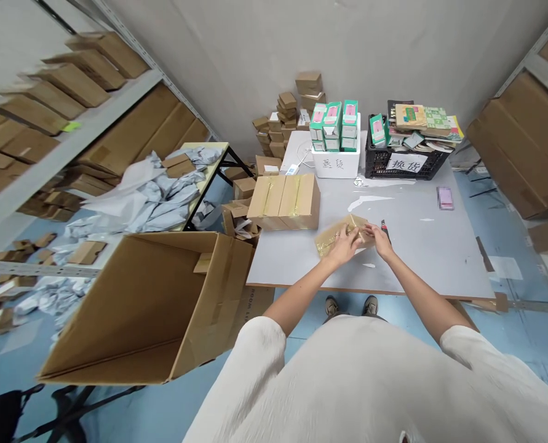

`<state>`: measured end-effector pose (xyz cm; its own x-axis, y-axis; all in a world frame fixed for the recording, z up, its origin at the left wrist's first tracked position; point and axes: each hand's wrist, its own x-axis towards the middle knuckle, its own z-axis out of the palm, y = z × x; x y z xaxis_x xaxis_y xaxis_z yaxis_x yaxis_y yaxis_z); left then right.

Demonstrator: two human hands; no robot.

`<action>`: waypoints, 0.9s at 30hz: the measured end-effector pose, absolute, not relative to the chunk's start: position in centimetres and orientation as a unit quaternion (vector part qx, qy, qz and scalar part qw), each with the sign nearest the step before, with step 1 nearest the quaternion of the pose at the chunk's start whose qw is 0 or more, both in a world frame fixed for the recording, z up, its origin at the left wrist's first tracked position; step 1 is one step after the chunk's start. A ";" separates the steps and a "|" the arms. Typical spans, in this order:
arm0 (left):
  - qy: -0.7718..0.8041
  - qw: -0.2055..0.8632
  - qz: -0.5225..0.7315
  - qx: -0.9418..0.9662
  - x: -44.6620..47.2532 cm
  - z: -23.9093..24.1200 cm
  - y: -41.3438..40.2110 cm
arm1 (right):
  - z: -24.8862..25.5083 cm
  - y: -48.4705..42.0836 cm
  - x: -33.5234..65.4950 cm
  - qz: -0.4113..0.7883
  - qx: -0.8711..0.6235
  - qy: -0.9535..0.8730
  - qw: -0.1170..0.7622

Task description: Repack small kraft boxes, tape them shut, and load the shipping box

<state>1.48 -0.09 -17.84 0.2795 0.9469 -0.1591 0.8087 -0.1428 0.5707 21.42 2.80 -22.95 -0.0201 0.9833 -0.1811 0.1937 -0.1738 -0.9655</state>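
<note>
A small cardboard box with shiny clear tape over it lies slantwise near the front of the grey table. My left hand grips it from above, its fingers curled over the top. At the box's right end, the fingers of my right hand are pinched together at the taped edge; exactly what lies between the fingertips is hard to see. Just beyond my right hand is a red and black utility knife. Two taped cardboard boxes stand side by side to the left.
At the table's back are a white bin of green-and-white boxes and a black crate of books. A pink packet lies at right. A big open carton stands left, near a side table heaped with grey bags.
</note>
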 end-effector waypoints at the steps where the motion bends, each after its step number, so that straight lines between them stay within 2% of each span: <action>1: 0.600 0.283 0.125 0.738 0.9 -17.7 -0.3 | -23.0 3.0 21.3 0.495 -0.578 -0.520 0.388; 7: 0.626 0.275 0.175 0.709 -2.1 -17.3 -1.5 | -23.8 3.7 20.3 0.452 -0.657 -0.532 0.286; 17: 0.614 0.336 0.255 0.668 -1.4 -17.5 0.3 | -21.3 4.9 22.1 0.391 -0.667 -0.540 0.333; 23: 0.619 0.357 0.191 0.673 1.8 -17.4 2.1 | -20.1 4.9 25.1 0.356 -0.690 -0.522 0.353; 27: 0.627 0.289 0.142 0.709 2.6 -17.4 2.6 | -20.2 4.6 25.4 0.368 -0.682 -0.513 0.370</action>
<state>2.65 2.56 -17.39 0.1726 0.9719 -0.1601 0.8073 -0.0465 0.5883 25.43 4.65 -20.16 0.2036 0.9713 -0.1229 0.4273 -0.2011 -0.8815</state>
